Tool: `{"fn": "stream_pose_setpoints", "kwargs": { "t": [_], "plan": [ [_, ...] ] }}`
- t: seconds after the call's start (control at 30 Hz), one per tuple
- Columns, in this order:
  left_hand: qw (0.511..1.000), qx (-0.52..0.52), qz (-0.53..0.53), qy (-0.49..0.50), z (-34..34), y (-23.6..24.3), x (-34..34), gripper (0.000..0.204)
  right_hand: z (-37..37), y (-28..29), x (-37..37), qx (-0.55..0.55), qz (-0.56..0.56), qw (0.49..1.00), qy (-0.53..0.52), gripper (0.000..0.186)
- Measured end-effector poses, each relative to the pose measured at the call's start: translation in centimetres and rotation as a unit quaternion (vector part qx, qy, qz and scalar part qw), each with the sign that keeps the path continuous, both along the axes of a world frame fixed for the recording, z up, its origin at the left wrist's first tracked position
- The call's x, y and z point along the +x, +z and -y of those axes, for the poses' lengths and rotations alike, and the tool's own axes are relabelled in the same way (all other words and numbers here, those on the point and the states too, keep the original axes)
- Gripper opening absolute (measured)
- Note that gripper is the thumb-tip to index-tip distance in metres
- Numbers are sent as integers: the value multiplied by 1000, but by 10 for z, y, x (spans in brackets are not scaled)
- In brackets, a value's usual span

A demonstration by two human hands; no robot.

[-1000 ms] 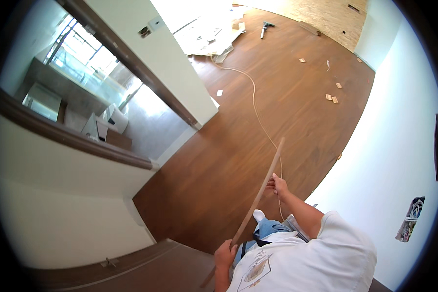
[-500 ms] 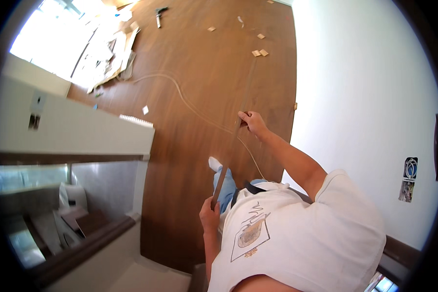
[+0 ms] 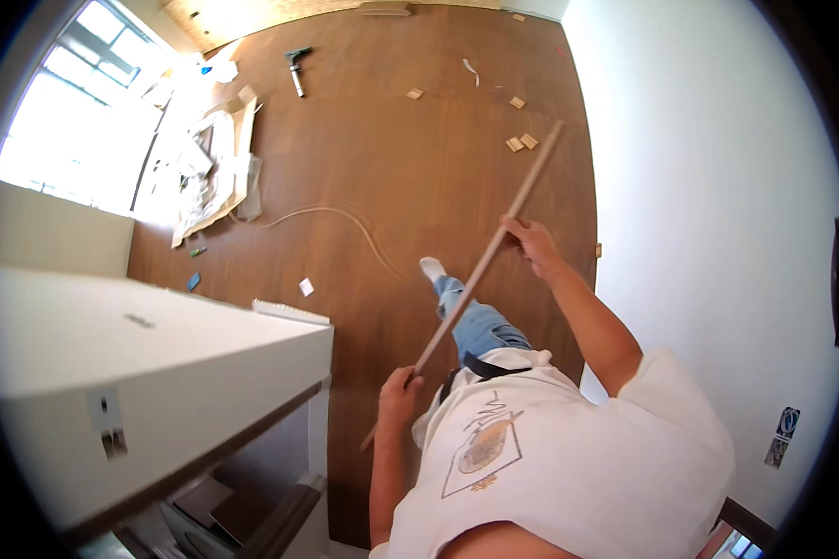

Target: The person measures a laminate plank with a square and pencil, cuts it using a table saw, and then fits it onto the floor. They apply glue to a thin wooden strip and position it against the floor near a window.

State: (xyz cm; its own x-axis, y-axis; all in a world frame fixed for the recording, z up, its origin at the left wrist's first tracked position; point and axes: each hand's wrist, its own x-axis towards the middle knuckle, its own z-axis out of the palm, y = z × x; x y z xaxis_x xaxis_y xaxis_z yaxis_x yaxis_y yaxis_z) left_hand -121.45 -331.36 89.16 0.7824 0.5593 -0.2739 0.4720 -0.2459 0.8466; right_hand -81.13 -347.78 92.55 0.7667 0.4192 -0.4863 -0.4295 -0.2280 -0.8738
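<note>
A long, narrow brown trim strip (image 3: 475,272) runs slantwise in front of my body, its far end up and to the right. My left hand (image 3: 400,391) is closed round it near its lower end, a short piece sticking out past the hand. Farther along, my right hand (image 3: 529,244) pinches it between thumb and fingers. The strip is held above the brown wood floor (image 3: 391,168), crossing over my jeans-clad leg (image 3: 480,321).
A white wall (image 3: 699,205) rises on the right, a white half-wall (image 3: 168,363) on the left. On the floor lie small wood pieces (image 3: 515,144), a caulking gun (image 3: 295,73), a thin cable or hose (image 3: 331,211) and a cardboard heap (image 3: 224,168) by the window.
The strip has tilted, its far end swinging right. My right hand has moved right with it, while the left still grips the lower end. The view has shifted forward along the room.
</note>
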Motion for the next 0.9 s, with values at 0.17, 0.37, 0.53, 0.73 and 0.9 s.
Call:
{"fn": "stream_pose_setpoints", "kwargs": {
  "t": [0.17,0.37,0.53,0.73,0.9],
  "plan": [
    [978,-176,-56,93,-92,7,78,27,-155,-2,96,-13,48,997,63,49],
    [987,-42,-92,126,-181,31,179,30,-299,0,203,-50,18,992,117,52],
    [970,-62,-101,211,-273,5,248,30,-421,-47,292,-36,31,973,227,41],
    [954,67,-141,256,-451,5,369,27,-471,-169,427,-153,132,948,245,32],
    [941,91,-167,278,-613,12,461,25,-421,-180,482,-343,-29,927,148,31]
  ]
}}
